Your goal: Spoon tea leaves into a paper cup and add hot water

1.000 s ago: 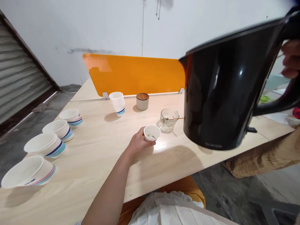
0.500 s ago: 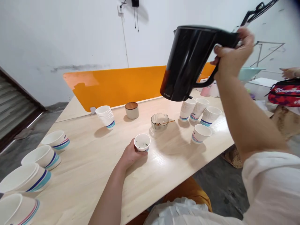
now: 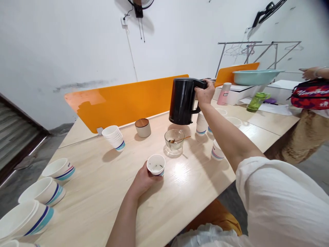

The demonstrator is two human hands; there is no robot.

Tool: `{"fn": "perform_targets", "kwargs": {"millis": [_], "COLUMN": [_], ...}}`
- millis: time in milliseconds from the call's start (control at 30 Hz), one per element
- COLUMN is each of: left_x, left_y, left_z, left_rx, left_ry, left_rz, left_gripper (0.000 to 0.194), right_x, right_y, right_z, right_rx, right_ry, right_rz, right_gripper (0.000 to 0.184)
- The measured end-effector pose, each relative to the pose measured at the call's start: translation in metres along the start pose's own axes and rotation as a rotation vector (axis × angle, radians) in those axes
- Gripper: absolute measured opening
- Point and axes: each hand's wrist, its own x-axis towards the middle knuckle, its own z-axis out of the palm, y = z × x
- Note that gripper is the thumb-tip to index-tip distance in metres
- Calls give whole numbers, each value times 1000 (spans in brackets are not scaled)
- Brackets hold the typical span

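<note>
Head view: the left hand [image 3: 142, 181] has its fingers [image 3: 147, 174] wrapped round a white paper cup [image 3: 156, 165] on the counter [image 3: 87, 181], dark specks inside. At one o'clock, the right hand [image 3: 205, 92] closes round the handle of a black kettle [image 3: 182, 101]. Between them, a ribbed glass bowl [image 3: 174, 141] holds a small spoon [image 3: 180, 139] and brown bits. Stacked paper cups [image 3: 113, 136] stand at eleven o'clock.
</note>
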Motion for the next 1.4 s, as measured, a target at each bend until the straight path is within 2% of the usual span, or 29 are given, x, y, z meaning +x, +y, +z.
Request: {"fn": "perform_targets", "kwargs": {"millis": [100, 233, 467, 567, 867, 1167, 1267, 1400], "left_x": [2, 2, 1, 1, -1, 0, -1, -2], "left_y": [-3, -3, 1, 4, 9, -1, -1, 3], "left_z": [-1, -1, 0, 0, 1, 1, 1, 0], "left_rx": [31, 65, 95, 90, 128, 56, 51, 53], "left_ry": [2, 14, 18, 17, 26, 20, 32, 9], "left_rz": [2, 2, 7, 5, 10, 47, 61, 57], "left_gripper": [65, 66, 63, 64, 63, 66, 64, 62], "right_x": [-12, -23, -39, -49, -83, -92, -90, -80], "right_y": [-6, -7, 2, 5, -1, -13, -21, -28], "right_z": [-1, 0, 3, 1, -13, -16, -26, -58], "right_rx": [-29, -66, -292, -336, -346, -309, -381, -423], "right_ry": [25, -11, -137, -149, -182, -237, -219, -160], "right_rz": [101, 130, 77, 67, 37, 87, 54, -138], "right_gripper": [43, 43, 48, 50, 54, 65, 69, 61]}}
